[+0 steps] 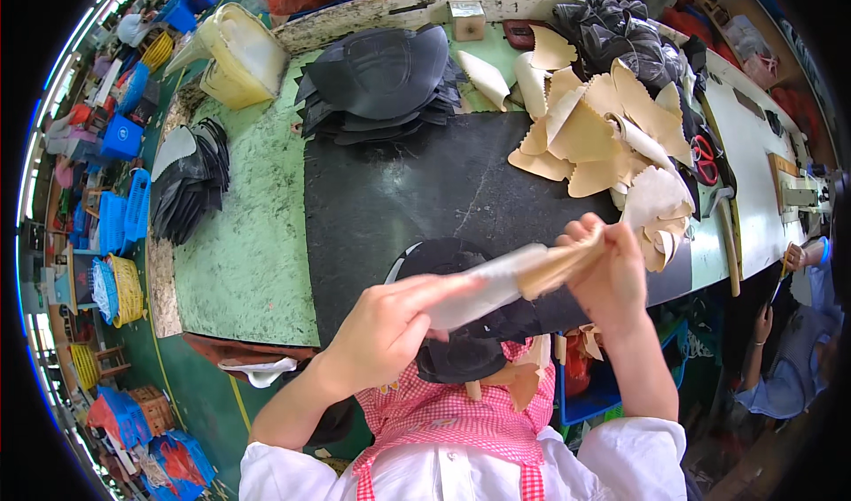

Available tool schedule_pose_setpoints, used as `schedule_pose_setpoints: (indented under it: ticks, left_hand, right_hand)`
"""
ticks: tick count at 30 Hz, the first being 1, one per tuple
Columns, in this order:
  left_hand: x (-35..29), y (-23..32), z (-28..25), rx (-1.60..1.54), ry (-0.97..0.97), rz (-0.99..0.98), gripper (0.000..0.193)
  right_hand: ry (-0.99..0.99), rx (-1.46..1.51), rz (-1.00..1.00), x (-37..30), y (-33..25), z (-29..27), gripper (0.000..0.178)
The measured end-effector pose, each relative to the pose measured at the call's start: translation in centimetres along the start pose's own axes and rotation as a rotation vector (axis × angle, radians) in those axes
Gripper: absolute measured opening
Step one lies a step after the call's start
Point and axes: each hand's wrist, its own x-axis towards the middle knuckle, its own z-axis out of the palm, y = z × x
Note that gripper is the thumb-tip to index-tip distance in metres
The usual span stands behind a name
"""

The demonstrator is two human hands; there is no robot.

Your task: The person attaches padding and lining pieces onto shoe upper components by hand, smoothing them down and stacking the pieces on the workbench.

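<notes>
Apparently midway through a batch: gripping a pale, tan-ended piece [503, 279] by its far end with the right hand's [612, 275] fingers, at four o'clock from centre. Reaching along it with the left hand [386, 326], too blurred to call closed. Seemingly left: loose tan pieces [581, 133] at two o'clock. Impossible to judge as done or waiting: stacked black pieces [377, 74] towards eleven.

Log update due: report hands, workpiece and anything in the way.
Right hand pinching right end of strip; left hand at left end, grip blurred. Black piece beneath strip. Tan pile close beyond right hand.
</notes>
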Motion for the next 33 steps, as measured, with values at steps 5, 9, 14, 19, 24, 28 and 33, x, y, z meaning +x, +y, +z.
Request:
schedule_pose_setpoints:
  ticks: [5,9,14,19,24,28,33]
  left_hand:
    - [-1.0,0.3,-0.9,0.009,-0.148,-0.212,0.055]
    - [-1.2,-0.7,-1.6,-0.246,-0.178,-0.319,0.062]
    - [-1.1,-0.3,-0.8,-0.420,-0.252,-0.403,0.063]
    - [-2.1,-2.7,-0.7,-0.915,-0.368,-0.496,0.065]
    - [-3.8,-4.0,0.9,-1.474,-0.414,-0.367,0.069]
    - [-3.5,-4.4,0.3,-0.986,0.018,-0.083,0.061]
    - [-2.2,-3.3,-0.2,-0.264,0.131,-0.215,0.017]
  right_hand:
    - [0.057,-0.828,-0.140,-2.5,-5.8,-1.6,0.008]
    - [-0.351,-1.969,-0.762,-5.0,-3.9,0.2,0.019]
    - [-0.581,-1.814,-0.894,-3.7,0.5,2.2,0.041]
    - [-0.702,-1.762,-1.014,-3.6,2.0,2.0,0.035]
    - [-0.690,-1.407,-0.836,-3.8,3.6,0.8,0.026]
    - [-0.246,-1.208,-0.301,-4.8,3.6,2.6,0.016]
    - [-0.357,-1.477,-0.142,-1.8,3.4,2.8,0.020]
